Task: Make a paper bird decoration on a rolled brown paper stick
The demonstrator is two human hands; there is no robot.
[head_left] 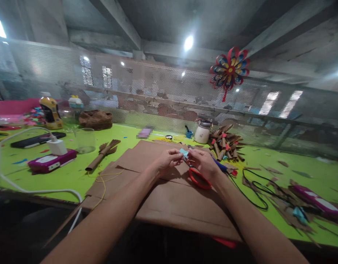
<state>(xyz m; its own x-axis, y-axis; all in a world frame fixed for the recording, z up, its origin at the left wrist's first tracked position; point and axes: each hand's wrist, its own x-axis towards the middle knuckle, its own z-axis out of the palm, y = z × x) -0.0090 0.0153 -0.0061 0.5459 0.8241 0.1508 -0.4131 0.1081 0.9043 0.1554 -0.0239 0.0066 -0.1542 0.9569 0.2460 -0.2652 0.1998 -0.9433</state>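
A small light-blue piece [183,152], like cut paper or thin foam, is pinched between the fingertips of both hands above the brown cardboard [182,205]. My left hand [171,159] is closed on its left side. On its right, the fingers of my right hand [203,162] meet it in a pinch. Red-handled scissors [199,179] sit just under my right hand; whether the hand touches them is not clear. A blue-handled tool [219,164] with a black cord lies beyond my right wrist, partly hidden.
Rolled brown paper bundles [226,143] are piled at back right; a single roll [103,154] lies left. A purple power strip [52,160] with a white charger, a clear cup [85,140] and a white jar [202,132] stand around. Scraps and a black cord [256,187] cover the right side.
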